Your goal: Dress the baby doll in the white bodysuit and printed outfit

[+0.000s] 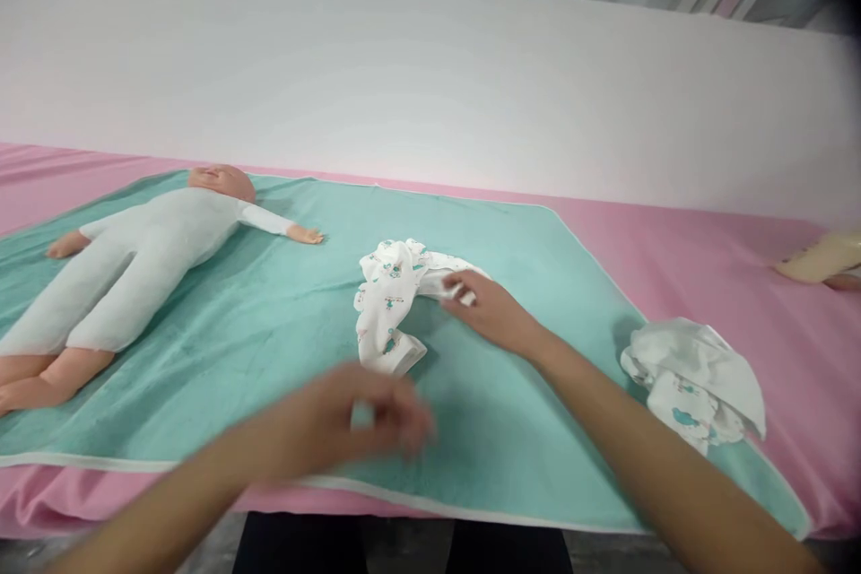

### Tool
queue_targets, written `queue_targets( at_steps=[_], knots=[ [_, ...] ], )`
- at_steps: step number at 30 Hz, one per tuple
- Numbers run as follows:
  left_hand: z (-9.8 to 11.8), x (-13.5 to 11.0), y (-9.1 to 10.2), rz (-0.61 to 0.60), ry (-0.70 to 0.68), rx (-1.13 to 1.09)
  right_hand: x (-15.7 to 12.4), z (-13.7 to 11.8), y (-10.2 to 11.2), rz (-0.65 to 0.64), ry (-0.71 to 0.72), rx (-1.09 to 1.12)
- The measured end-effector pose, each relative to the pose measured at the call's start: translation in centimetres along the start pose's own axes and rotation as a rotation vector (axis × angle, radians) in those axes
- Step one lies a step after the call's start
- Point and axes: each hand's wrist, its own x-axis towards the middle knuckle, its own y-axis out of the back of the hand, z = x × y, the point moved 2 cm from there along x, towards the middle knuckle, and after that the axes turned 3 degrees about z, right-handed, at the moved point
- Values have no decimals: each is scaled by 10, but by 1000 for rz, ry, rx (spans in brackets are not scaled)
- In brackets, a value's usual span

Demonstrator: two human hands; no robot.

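Note:
A white baby garment [390, 296] with a small green print lies bunched on the green cloth. My right hand [488, 309] is at its right-hand part, fingers curled and closed on the white fabric edge. My left hand [343, 421] hovers nearer to me, just below the garment and apart from it. Its fingers are bent and smeared by motion, so their hold is unclear. A baby doll [161, 233] in a white suit lies on its back to the left, one arm stretched toward the garment.
A green cloth [269, 395] covers much of the pink table covering [673, 251]. Another crumpled white printed garment [696, 377] lies at the right, beside my right forearm. A white partition [404, 81] rises behind. Part of another doll-like limb [817, 258] shows at the far right.

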Motion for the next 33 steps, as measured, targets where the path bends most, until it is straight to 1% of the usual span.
queue_targets(
  at_steps=[1, 2, 3, 5, 6, 7, 8, 10, 12, 14, 15, 16, 18, 19, 20, 21, 23, 25, 27, 29, 30, 31, 33],
  knots=[
    [2, 25, 16, 86, -29, 28, 19, 11, -9, 169, -2, -104],
    [2, 52, 31, 259, -78, 146, 34, 22, -18, 280, -24, -208],
    [-1, 77, 43, 371, -122, 281, 44, 34, -26, 318, -47, -295],
    [-13, 120, 57, 492, -158, 623, 53, 53, -37, 314, -63, -411],
    [-22, 134, 61, 572, -150, 752, 53, 60, -39, 305, -68, -437],
    [-31, 142, 64, 629, -135, 843, 51, 66, -38, 300, -72, -444],
    [-39, 146, 67, 684, -119, 911, 49, 70, -35, 304, -80, -438],
    [-51, 142, 72, 764, -81, 977, 45, 75, -29, 321, -99, -410],
    [-56, 133, 80, 808, -50, 990, 45, 77, -25, 337, -111, -364],
    [-56, 124, 90, 839, -26, 924, 47, 77, -24, 330, -96, -327],
    [-56, 121, 96, 831, -12, 841, 48, 76, -26, 312, -90, -313],
    [-56, 120, 101, 797, 2, 733, 48, 75, -27, 288, -88, -306],
    [-57, 119, 109, 664, 26, 498, 48, 72, -29, 261, -99, -303],
    [-58, 119, 112, 594, 31, 407, 47, 70, -28, 267, -108, -294],
    [-58, 118, 115, 552, 29, 351, 46, 69, -26, 289, -116, -271],
    [-59, 118, 117, 546, 22, 330, 44, 67, -22, 326, -127, -225],
    [-60, 116, 118, 604, 14, 364, 40, 66, -12, 416, -168, -35],
    [-57, 115, 116, 677, -9, 486, 36, 65, 0, 498, -217, 265],
    [-50, 112, 111, 746, -74, 657, 33, 63, 10, 548, -241, 592],
    [-41, 109, 106, 878, -145, 728, 31, 58, 19, 592, -234, 857],
    [-36, 107, 104, 961, -167, 692, 29, 55, 23, 598, -231, 953],
    [-32, 105, 103, 1042, -173, 605, 27, 52, 26, 597, -228, 1022],
    [-29, 102, 103, 1159, -154, 337, 22, 45, 32, 562, -206, 1085]
  ],
)
